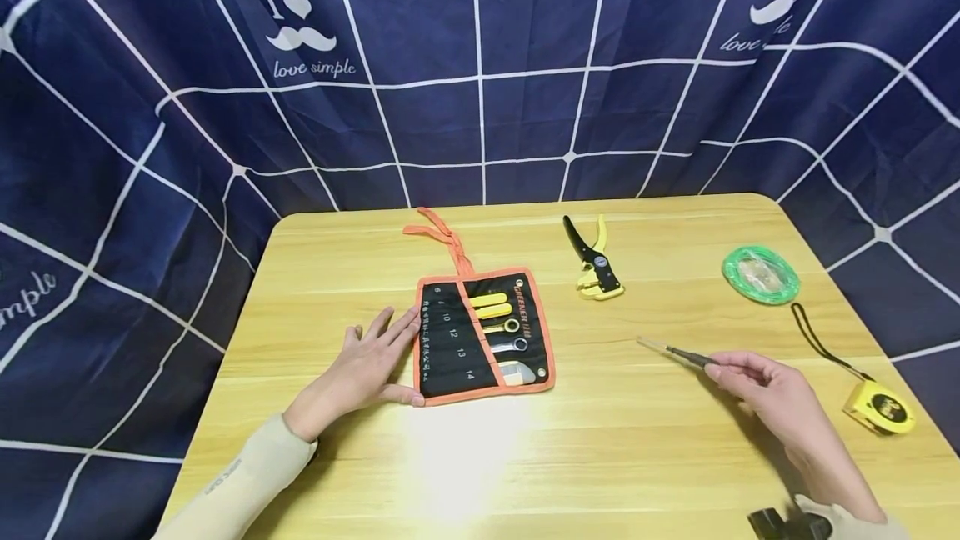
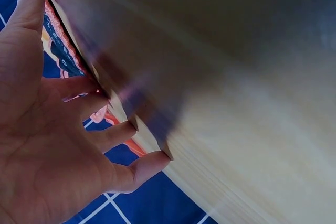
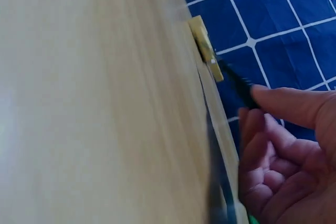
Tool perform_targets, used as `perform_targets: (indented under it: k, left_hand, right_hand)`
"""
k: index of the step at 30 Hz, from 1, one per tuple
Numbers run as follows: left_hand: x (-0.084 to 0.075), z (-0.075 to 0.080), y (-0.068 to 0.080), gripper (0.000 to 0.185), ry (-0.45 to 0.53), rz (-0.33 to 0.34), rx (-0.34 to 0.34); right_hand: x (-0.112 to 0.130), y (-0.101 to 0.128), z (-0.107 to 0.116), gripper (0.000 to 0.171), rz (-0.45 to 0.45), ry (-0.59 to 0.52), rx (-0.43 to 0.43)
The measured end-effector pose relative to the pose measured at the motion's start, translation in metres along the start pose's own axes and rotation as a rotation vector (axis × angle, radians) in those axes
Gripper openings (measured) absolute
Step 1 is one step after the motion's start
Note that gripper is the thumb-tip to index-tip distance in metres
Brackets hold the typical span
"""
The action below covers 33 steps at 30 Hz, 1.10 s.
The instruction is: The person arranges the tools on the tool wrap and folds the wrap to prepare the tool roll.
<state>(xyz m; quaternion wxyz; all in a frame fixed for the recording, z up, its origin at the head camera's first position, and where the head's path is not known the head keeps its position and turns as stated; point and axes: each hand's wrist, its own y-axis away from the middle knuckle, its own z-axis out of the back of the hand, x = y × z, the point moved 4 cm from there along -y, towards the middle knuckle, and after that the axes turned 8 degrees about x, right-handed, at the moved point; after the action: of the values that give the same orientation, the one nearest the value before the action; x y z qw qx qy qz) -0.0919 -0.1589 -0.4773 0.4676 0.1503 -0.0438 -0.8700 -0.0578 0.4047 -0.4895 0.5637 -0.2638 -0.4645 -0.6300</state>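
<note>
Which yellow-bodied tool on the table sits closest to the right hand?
The yellow tape measure, just right of the right hand; the yellow-handled pliers lie farther back.

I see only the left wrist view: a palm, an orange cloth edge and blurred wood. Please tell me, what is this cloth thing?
Observer: It is a black tool roll with orange trim, lying unrolled on the wooden table. Wrenches sit in its pockets.
Operator: Is my left hand holding it?
Observer: No. The left hand lies flat with straight fingers, its fingertips against the left edge of the roll.
Operator: What does the other hand do?
Observer: The right hand pinches a thin tool with a dark handle and a pale tip, pointing toward the roll.
Operator: What else is on the table?
Observer: Black and yellow pliers, a green coil and a yellow tape measure.
</note>
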Motion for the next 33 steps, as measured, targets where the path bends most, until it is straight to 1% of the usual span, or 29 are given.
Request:
perform_targets:
  k: [2,7,10,13,18,19,23,29,33]
  left_hand:
    - [0.000,0.000,-0.001,0.119,-0.003,-0.002,-0.004]
    - [0.000,-0.001,-0.001,0.119,-0.011,-0.001,-0.003]
    - [-0.001,-0.002,-0.001,0.119,-0.008,-0.001,0.000]
    - [-0.001,-0.002,-0.001,0.119,-0.006,0.002,0.002]
    - [-0.002,0.000,-0.001,0.119,-0.001,-0.002,-0.004]
    - [-0.001,0.000,-0.001,0.119,0.000,-0.004,-0.005]
    - [-0.001,0.000,-0.001,0.119,0.007,-0.004,-0.010]
    - [0.000,-0.001,-0.002,0.119,0.001,-0.005,-0.010]
    - [0.000,-0.002,-0.001,0.119,0.004,0.003,-0.005]
  right_hand:
    - [0.006,-0.004,0.000,0.024,0.049,-0.072,-0.016]
    - [0.021,-0.017,-0.007,0.019,0.178,-0.237,-0.018]
    - [0.033,-0.028,-0.015,0.020,0.239,-0.289,-0.016]
    - [0.045,-0.040,-0.025,0.021,0.262,-0.272,-0.008]
    - [0.066,-0.061,-0.043,0.032,0.235,-0.160,0.026]
    - [0.070,-0.066,-0.047,0.035,0.232,-0.153,0.035]
    - [0.085,-0.083,-0.063,0.040,0.251,-0.149,0.080]
    - [0.102,-0.104,-0.088,0.038,0.263,-0.159,0.117]
    - [0.112,-0.116,-0.105,0.037,0.260,-0.197,0.137]
